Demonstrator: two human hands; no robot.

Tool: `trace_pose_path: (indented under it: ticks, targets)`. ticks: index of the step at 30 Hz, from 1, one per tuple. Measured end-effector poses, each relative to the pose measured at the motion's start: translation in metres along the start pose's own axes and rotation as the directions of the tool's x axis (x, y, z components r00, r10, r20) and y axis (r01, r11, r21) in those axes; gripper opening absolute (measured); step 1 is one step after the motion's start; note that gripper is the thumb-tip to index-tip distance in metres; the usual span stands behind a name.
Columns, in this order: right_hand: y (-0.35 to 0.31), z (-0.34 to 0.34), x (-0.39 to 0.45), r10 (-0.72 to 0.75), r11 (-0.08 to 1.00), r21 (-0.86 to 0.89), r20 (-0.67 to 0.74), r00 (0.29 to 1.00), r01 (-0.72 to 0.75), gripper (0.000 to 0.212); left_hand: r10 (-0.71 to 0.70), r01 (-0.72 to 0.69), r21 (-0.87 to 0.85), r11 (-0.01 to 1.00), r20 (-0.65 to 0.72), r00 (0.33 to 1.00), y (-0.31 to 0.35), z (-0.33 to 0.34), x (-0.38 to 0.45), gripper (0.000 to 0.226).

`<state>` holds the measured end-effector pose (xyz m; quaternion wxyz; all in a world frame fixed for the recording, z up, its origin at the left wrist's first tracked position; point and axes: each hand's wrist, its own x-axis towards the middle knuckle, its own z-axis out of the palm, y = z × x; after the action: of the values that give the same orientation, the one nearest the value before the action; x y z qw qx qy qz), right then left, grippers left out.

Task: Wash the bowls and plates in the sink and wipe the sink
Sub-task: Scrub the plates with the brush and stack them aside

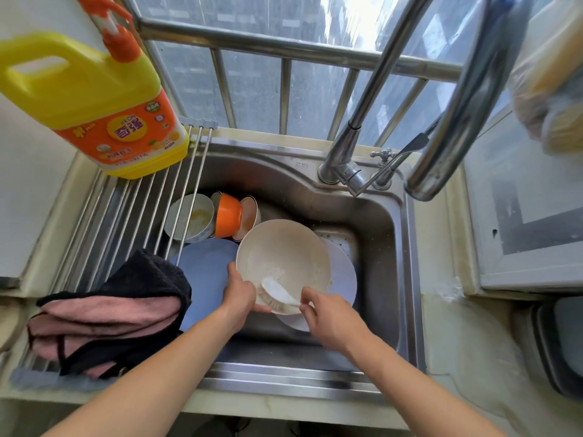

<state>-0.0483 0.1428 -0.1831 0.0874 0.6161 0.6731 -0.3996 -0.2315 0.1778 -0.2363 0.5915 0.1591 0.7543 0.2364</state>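
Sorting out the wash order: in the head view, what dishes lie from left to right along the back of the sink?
White bowl → orange bowl → rimmed bowl, all lying beyond the big bowl held by the left hand.

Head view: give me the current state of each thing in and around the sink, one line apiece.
Large bowl: dirty, tilted, gripped at its rim by left hand.
White spoon: inside the bowl, handle pinched by right hand.
Orange bowl: on its side, unwashed.
Small white bowl: upright, yellowish residue inside.
Faucet: no water running.
Detergent bottle: upright on rack.
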Motion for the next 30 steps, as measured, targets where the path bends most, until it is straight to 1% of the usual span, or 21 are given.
trace_pose_path:
  ticks: [2, 4, 5, 7, 9, 11, 12, 14, 16, 18, 19, 20, 21, 23, 24, 25, 27, 30]
  targets:
    - [0.007, -0.008, -0.001, 0.074, 0.995, -0.072, 0.047, 0.996, -0.071, 0.01, 0.023, -0.022, 0.02, 1.0, -0.034, 0.999, -0.003, -0.001, 0.0, 0.027]
    - [0.012, -0.019, -0.001, 0.187, 0.972, -0.166, 0.099, 0.977, -0.169, 0.004, 0.111, -0.105, 0.14, 0.985, -0.03, 0.993, -0.007, -0.005, 0.003, 0.031]
    - [0.015, -0.023, -0.001, 0.232, 0.953, -0.219, 0.092, 0.968, -0.207, 0.007, 0.16, -0.155, 0.21, 0.965, -0.007, 0.987, -0.01, -0.007, 0.004, 0.033]
    - [0.019, -0.027, 0.001, 0.267, 0.916, -0.312, 0.011, 0.964, -0.25, 0.018, 0.207, -0.21, 0.267, 0.941, 0.038, 0.978, -0.013, -0.009, 0.004, 0.036]
    - [0.021, -0.026, 0.007, 0.254, 0.896, -0.349, -0.102, 0.962, -0.273, 0.03, 0.231, -0.238, 0.29, 0.927, 0.059, 0.971, -0.011, -0.007, 0.002, 0.041]
    - [0.019, -0.024, 0.012, 0.241, 0.889, -0.363, -0.145, 0.96, -0.278, 0.038, 0.259, -0.264, 0.288, 0.92, 0.057, 0.964, -0.008, -0.005, -0.003, 0.041]
    - [0.015, -0.023, 0.013, 0.241, 0.893, -0.358, -0.136, 0.961, -0.274, 0.041, 0.262, -0.264, 0.271, 0.926, 0.046, 0.964, -0.006, -0.005, -0.005, 0.04]
    - [0.006, -0.02, 0.011, 0.248, 0.913, -0.319, -0.059, 0.967, -0.254, 0.041, 0.246, -0.243, 0.232, 0.942, 0.016, 0.969, -0.002, -0.007, -0.006, 0.04]
    - [-0.002, -0.016, 0.008, 0.251, 0.933, -0.282, 0.072, 0.965, -0.222, 0.031, 0.26, -0.257, 0.224, 0.94, 0.015, 0.965, 0.001, -0.008, -0.007, 0.038]
    - [-0.005, -0.013, 0.005, 0.238, 0.95, -0.243, 0.166, 0.957, -0.194, 0.013, 0.296, -0.298, 0.217, 0.93, 0.04, 0.954, 0.004, -0.009, -0.008, 0.042]
    - [-0.003, -0.013, 0.006, 0.233, 0.95, -0.25, 0.166, 0.958, -0.187, 0.009, 0.319, -0.322, 0.225, 0.92, 0.052, 0.946, 0.004, -0.01, -0.009, 0.047]
    - [0.0, -0.015, 0.008, 0.229, 0.944, -0.272, 0.135, 0.964, -0.187, 0.009, 0.338, -0.343, 0.241, 0.908, 0.063, 0.939, 0.005, -0.011, -0.01, 0.052]
    - [0.005, -0.017, 0.01, 0.226, 0.934, -0.3, 0.069, 0.972, -0.196, 0.014, 0.342, -0.347, 0.26, 0.901, 0.067, 0.937, 0.004, -0.013, -0.01, 0.054]
    - [0.012, -0.022, 0.013, 0.21, 0.909, -0.35, -0.088, 0.974, -0.228, 0.027, 0.295, -0.295, 0.275, 0.915, 0.042, 0.955, 0.004, -0.016, -0.01, 0.051]
    - [0.013, -0.022, 0.013, 0.195, 0.902, -0.362, -0.142, 0.971, -0.234, 0.033, 0.266, -0.263, 0.28, 0.923, 0.03, 0.964, 0.002, -0.016, -0.009, 0.048]
    - [0.011, -0.021, 0.013, 0.185, 0.903, -0.362, -0.159, 0.97, -0.232, 0.036, 0.252, -0.247, 0.297, 0.922, 0.025, 0.968, 0.0, -0.016, -0.009, 0.047]
    - [0.001, -0.014, 0.009, 0.179, 0.914, -0.347, -0.119, 0.977, -0.21, 0.039, 0.245, -0.234, 0.331, 0.914, 0.009, 0.97, -0.003, -0.016, -0.01, 0.046]
    - [-0.01, -0.004, -0.003, 0.164, 0.922, -0.361, 0.031, 0.986, -0.142, 0.038, 0.25, -0.238, 0.325, 0.916, 0.004, 0.968, -0.004, -0.015, -0.01, 0.042]
